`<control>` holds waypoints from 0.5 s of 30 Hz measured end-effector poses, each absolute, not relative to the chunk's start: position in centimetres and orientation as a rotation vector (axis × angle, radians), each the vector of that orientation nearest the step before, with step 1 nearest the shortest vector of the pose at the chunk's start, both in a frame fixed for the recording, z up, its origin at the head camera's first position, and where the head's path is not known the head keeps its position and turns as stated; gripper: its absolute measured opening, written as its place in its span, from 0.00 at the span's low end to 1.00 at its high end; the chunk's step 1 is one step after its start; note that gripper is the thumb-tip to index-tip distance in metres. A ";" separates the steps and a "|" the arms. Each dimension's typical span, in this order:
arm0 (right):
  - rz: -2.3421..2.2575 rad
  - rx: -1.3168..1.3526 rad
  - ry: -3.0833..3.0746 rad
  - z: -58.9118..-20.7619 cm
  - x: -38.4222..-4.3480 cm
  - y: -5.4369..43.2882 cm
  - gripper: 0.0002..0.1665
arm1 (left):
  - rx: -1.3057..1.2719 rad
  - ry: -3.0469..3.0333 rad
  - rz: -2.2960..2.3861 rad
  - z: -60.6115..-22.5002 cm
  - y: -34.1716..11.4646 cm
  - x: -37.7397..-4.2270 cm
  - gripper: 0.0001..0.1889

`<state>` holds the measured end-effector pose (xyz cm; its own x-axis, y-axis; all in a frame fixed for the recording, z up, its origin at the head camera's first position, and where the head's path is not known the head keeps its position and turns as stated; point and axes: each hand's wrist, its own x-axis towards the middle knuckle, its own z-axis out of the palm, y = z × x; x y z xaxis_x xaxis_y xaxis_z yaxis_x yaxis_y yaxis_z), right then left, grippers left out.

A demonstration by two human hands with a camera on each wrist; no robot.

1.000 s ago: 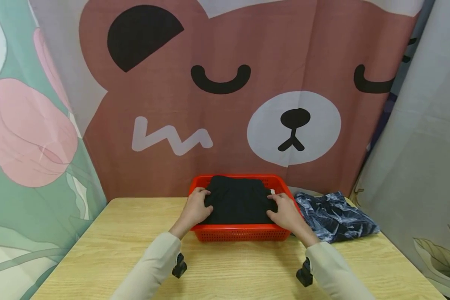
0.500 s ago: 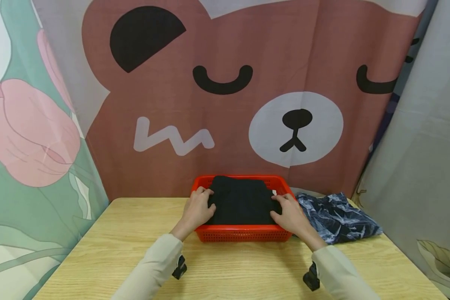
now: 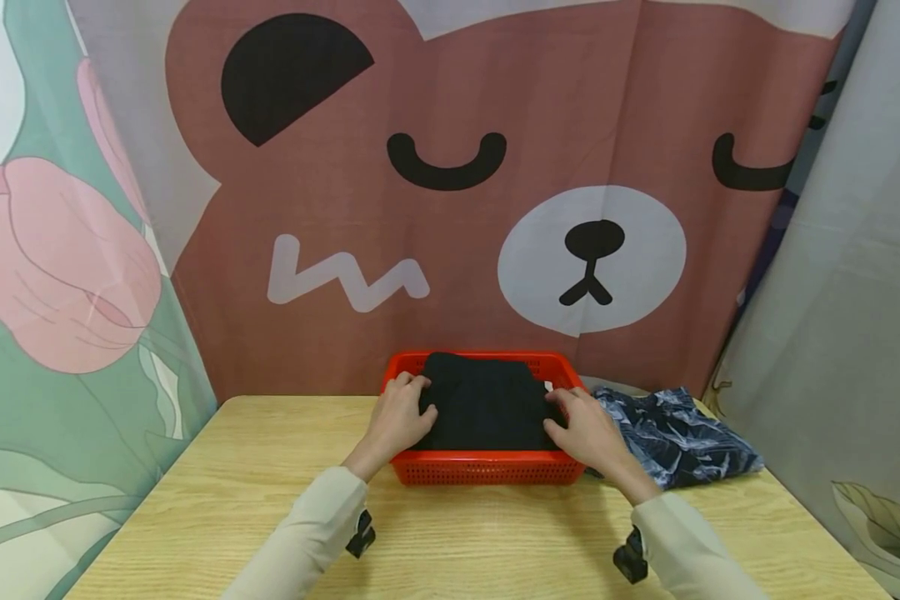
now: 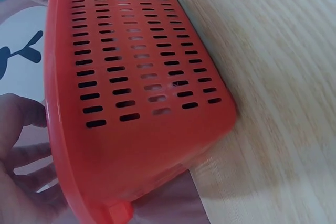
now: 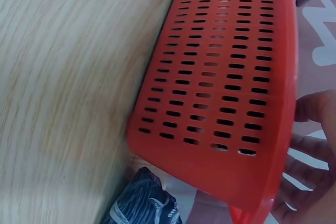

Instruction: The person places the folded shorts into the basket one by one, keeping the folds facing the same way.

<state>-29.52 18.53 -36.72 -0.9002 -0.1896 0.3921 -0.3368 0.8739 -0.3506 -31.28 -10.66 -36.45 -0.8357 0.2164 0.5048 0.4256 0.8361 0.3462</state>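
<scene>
A: How does the left hand lie?
B: At the 9 o'clock edge of the folded black cloth, its thumb held well away from the fingers. The forearm reaches in from 7 o'clock.
A: And the right hand?
B: Nearly a mirror: at the cloth's 3 o'clock edge, forearm from 5 o'clock, thumb and fingers spread and pointing inward, back of the hand up.
A: Pinching anything?
B: Neither looks closed on the cloth. In both wrist views the fingers are apart and reach down past the rim, which hides their tips, so I can't tell how firmly they touch.
A: Where is the cloth?
B: In the red basket, on the far part of the counter. A small white tag shows at its 2 o'clock side.
A: Anything nearby?
B: A dark patterned cloth, just beside the basket at 3 o'clock.
</scene>
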 end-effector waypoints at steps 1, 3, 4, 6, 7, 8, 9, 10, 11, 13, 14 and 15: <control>0.603 0.392 -2.695 -36.6 -29.5 18.6 0.23 | -0.476 -2.567 -0.646 -36.4 -10.6 -31.3 0.20; 0.632 0.402 -2.691 -36.4 -29.3 18.7 0.22 | -0.475 -2.579 -0.680 -36.3 -10.4 -31.2 0.22; 0.644 0.407 -2.689 -36.3 -29.2 18.8 0.22 | -0.477 -2.582 -0.693 -36.2 -10.3 -31.2 0.23; 0.660 0.410 -2.685 -36.1 -29.1 18.9 0.22 | -0.478 -2.587 -0.708 -36.1 -10.1 -31.3 0.24; 0.663 0.412 -2.682 -36.0 -29.1 19.0 0.22 | -0.477 -2.590 -0.712 -36.0 -9.9 -31.3 0.25; 0.672 0.415 -2.679 -35.9 -29.0 19.1 0.23 | -0.478 -2.590 -0.714 -35.9 -9.8 -31.3 0.25; 0.674 0.415 -2.676 -35.8 -29.0 19.2 0.23 | -0.481 -2.590 -0.718 -35.7 -9.6 -31.3 0.25; 0.675 0.418 -2.675 -35.7 -28.9 19.3 0.23 | -0.488 -2.587 -0.722 -35.6 -9.4 -31.3 0.25; 0.677 0.419 -2.676 -35.7 -28.8 19.4 0.23 | -0.492 -2.587 -0.725 -35.5 -9.2 -31.3 0.25; 0.680 0.422 -2.670 -35.5 -28.6 19.6 0.23 | -0.509 -2.592 -0.738 -35.2 -8.8 -31.3 0.24; 0.680 0.420 -2.670 -35.5 -28.5 19.8 0.23 | -0.520 -2.592 -0.746 -35.2 -8.6 -31.3 0.24; 0.675 0.422 -2.670 -35.4 -28.4 19.9 0.23 | -0.532 -2.590 -0.756 -35.1 -8.4 -31.3 0.24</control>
